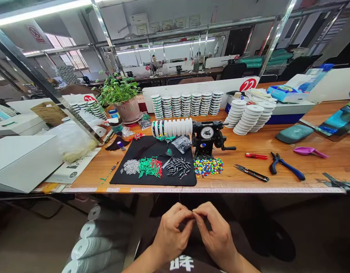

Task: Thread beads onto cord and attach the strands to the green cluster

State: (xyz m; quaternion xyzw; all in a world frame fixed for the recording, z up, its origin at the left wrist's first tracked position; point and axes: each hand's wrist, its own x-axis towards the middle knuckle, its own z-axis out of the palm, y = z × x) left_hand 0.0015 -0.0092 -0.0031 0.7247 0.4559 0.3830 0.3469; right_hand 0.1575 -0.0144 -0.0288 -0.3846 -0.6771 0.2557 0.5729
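My left hand (175, 227) and my right hand (216, 229) meet just below the table's front edge, fingertips pinched together. A thin dark thread (180, 196) runs down from the table edge to the fingers of my left hand. At my right fingertips the pinched part is too small to make out, though the thread seems to pass there. Above the hands lies a black mat (120, 148) bearing grey beads (131, 167), green tubes (145, 167), red tubes (157, 167) and black pieces (178, 168). Coloured beads (208, 167) are heaped beside it.
A hand-cranked winder (207, 136) carries white spools (177, 127) behind the mat. Thread snips (251, 173), pliers (286, 167), a red cutter (256, 156) and a pink scoop (310, 152) lie at right. Spool stacks (186, 105) and a potted plant (129, 110) stand behind.
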